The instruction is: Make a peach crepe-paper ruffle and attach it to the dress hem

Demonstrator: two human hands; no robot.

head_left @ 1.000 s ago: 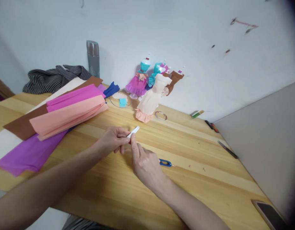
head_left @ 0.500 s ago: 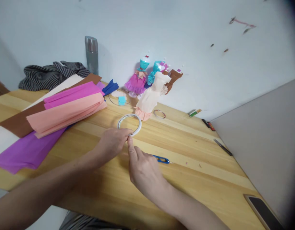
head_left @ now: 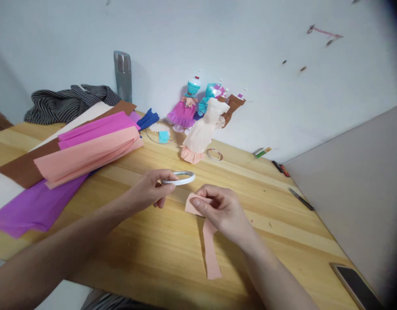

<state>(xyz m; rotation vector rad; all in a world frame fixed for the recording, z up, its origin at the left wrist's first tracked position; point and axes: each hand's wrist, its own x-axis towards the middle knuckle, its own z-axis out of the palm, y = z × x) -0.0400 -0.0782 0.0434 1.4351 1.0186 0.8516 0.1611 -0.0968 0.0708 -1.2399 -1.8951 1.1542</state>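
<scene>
My left hand [head_left: 156, 189] pinches a thin white roll of tape [head_left: 182, 180] between thumb and fingers, tilted nearly edge-on above the table. To its right, my right hand [head_left: 222, 211] is closed on a peach crepe paper strip [head_left: 212, 254]. One end of the strip sticks out past the thumb toward the tape roll; the other hangs down toward me. Beyond the hands stands a small dress form in a cream paper dress [head_left: 201, 125] with a peach ruffled hem. The blue thread snips seen earlier are hidden now.
Folded crepe paper sheets [head_left: 88, 155] lie on the left by a striped cloth [head_left: 72, 103] and a grey bottle [head_left: 122, 77]. More dressed forms [head_left: 183, 112] stand against the wall. A bracelet-like ring [head_left: 214, 154], a craft knife [head_left: 301, 199] and a phone [head_left: 356, 284] lie rightward.
My right hand has left the tape roll, moved right and taken hold of the peach crepe strip. My left hand has tilted the roll flatter and drawn it slightly nearer.
</scene>
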